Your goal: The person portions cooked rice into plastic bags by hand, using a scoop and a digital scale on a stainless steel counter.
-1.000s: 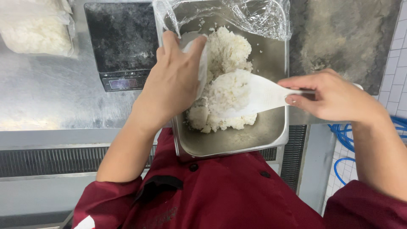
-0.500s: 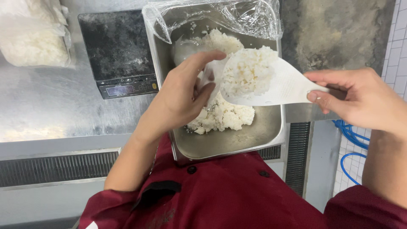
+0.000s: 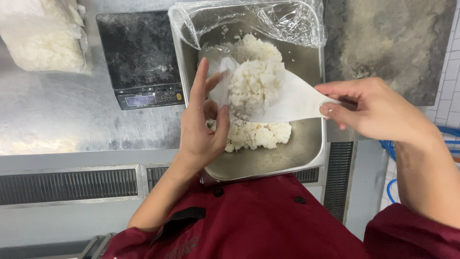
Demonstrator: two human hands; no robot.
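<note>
The handle of the white rice paddle (image 3: 287, 98) is hidden inside the right hand (image 3: 373, 112), whose grip is closed on it with thumb and fingers; only the broad blade shows, and it carries a heap of cooked rice (image 3: 256, 79) above the steel pan (image 3: 268, 160). The left hand (image 3: 203, 127) stands just left of the heap, fingers spread in a wide grip, and it seems to touch a thin clear sheet at the rice, but I cannot tell if it really holds it. More rice (image 3: 256, 134) lies on the pan floor under the paddle, partly covered by the blade and the left thumb. Crumpled plastic film (image 3: 249, 21) hangs over the far rim of the pan and hides that edge. The near rim of the pan goes over the counter (image 3: 72, 129) edge, close to the dark red jacket (image 3: 258, 220). To the left stands a black digital scale (image 3: 139, 57), just beside the pan, and further left a bag of rice (image 3: 40, 36) is cut off by the frame. Bare counter lies near the scale, on the left. At the right edge blue hoses (image 3: 448, 136) are only partly seen.
</note>
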